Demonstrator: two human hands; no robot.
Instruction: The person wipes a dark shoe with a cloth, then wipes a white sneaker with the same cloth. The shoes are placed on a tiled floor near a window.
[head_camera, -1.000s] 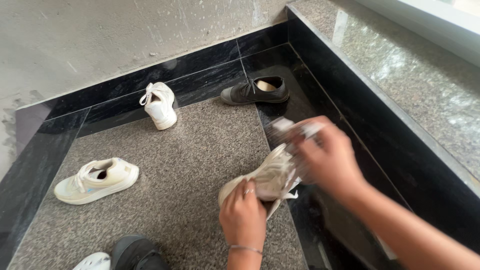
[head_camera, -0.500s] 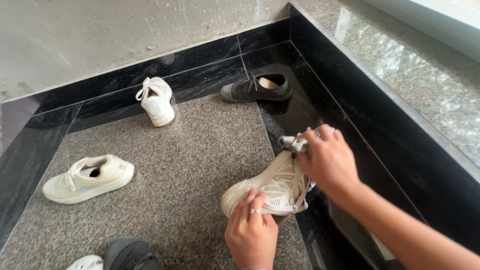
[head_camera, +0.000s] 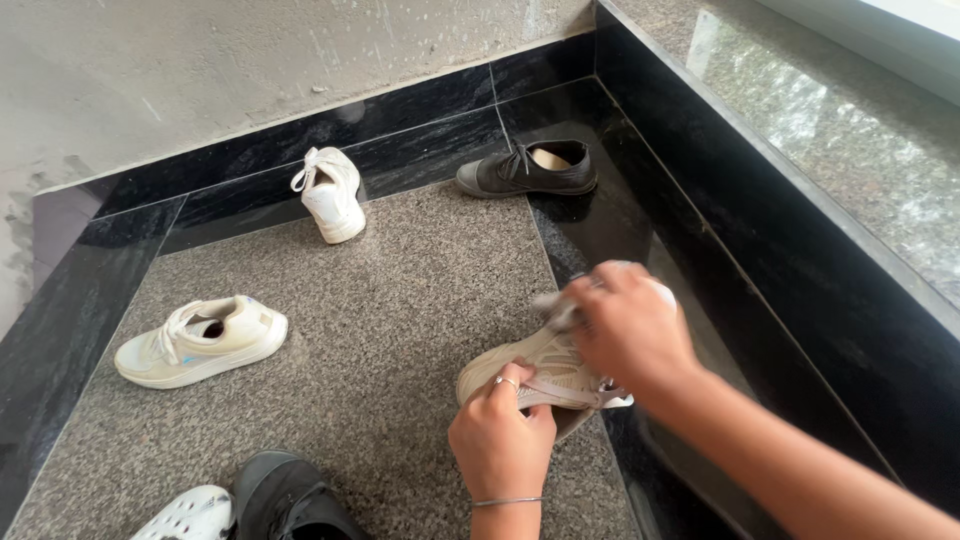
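A cream sneaker (head_camera: 540, 368) lies on the speckled granite floor (head_camera: 380, 300), held between both my hands. My left hand (head_camera: 500, 435), with a ring and a thin bracelet, grips the toe end of the sneaker. My right hand (head_camera: 628, 330) is closed around a small grey-white cloth (head_camera: 556, 305) and presses it on the heel end of the same sneaker. Most of the cloth is hidden under my fingers.
A white sneaker (head_camera: 330, 192) and a black lace-up shoe (head_camera: 530, 170) rest near the back wall. Another cream sneaker (head_camera: 205, 340) lies at the left. A dark shoe (head_camera: 290, 495) and a white perforated shoe (head_camera: 190, 515) sit at the bottom edge. A polished stone ledge (head_camera: 830, 150) rises on the right.
My right hand with the cloth has moved down onto the sneaker's heel. The sneaker has tipped lower toward the floor, and my left hand has shifted slightly on its toe.
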